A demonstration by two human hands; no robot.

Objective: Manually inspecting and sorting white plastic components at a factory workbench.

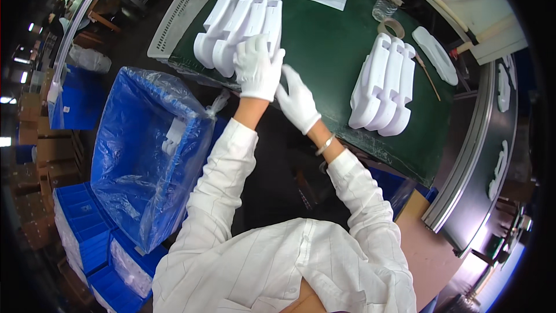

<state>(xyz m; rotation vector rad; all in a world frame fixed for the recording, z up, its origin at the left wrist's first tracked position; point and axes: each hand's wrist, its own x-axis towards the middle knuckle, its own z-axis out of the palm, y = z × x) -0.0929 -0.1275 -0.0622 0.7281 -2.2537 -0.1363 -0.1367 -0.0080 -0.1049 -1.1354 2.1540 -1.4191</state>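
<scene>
At the far left of the green table stands a row of several white moulded plastic parts, long and curved, set side by side. My left hand, in a white knitted glove, lies over the near right end of this row, its fingers outstretched on the parts and its thumb out to the right. Close beside it is my right hand, gloved too, just over the table's near edge. Its fingers point toward the row, the thumb apart from them, and nothing shows in its grasp.
Three similar white parts stand together on the right of the green table, near a tape roll and a lone white part. A blue, plastic-lined bin is at left. A conveyor runs along the right.
</scene>
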